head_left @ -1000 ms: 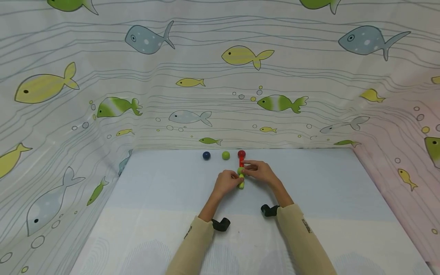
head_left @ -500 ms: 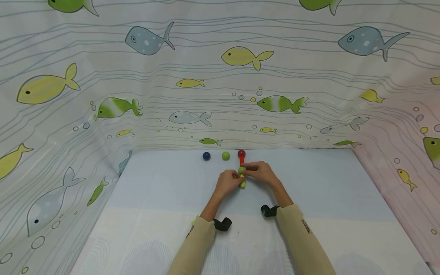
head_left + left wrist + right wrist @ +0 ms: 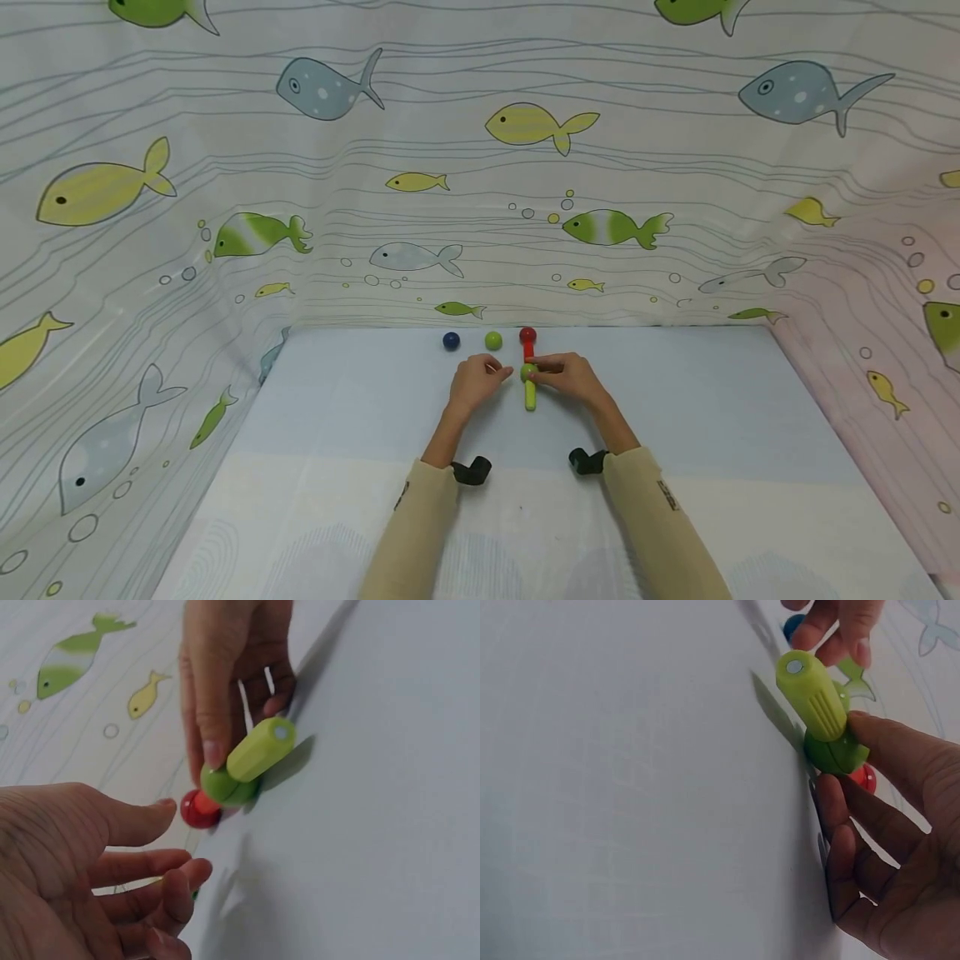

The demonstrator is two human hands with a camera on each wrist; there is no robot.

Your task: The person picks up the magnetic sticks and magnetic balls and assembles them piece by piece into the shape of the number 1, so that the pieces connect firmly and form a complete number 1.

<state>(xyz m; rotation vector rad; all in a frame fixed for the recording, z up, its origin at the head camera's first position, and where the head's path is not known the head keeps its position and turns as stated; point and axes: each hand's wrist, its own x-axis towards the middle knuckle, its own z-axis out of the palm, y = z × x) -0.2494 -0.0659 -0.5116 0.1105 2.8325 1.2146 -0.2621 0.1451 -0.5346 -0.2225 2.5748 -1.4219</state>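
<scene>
My right hand (image 3: 572, 377) pinches a green ball (image 3: 223, 789) between thumb and fingers. From that ball a yellow-green rod (image 3: 810, 697) with a small metallic end disc sticks out toward me. On its far side a red rod (image 3: 528, 349) reaches to a red ball (image 3: 528, 334), so the pieces form one line on the table. My left hand (image 3: 474, 385) is just left of this line, thumb and fingers apart, holding nothing. In the left wrist view the red rod is mostly hidden behind the green ball.
A dark blue ball (image 3: 451, 341) and another green ball (image 3: 492, 340) lie in a row left of the red ball, near the table's back edge. Fish-printed sheeting (image 3: 330, 192) rises behind and at both sides of the pale table (image 3: 337, 400).
My left hand has let go of the yellow-green rod and moved left and slightly away from me. The right hand stays at the green ball.
</scene>
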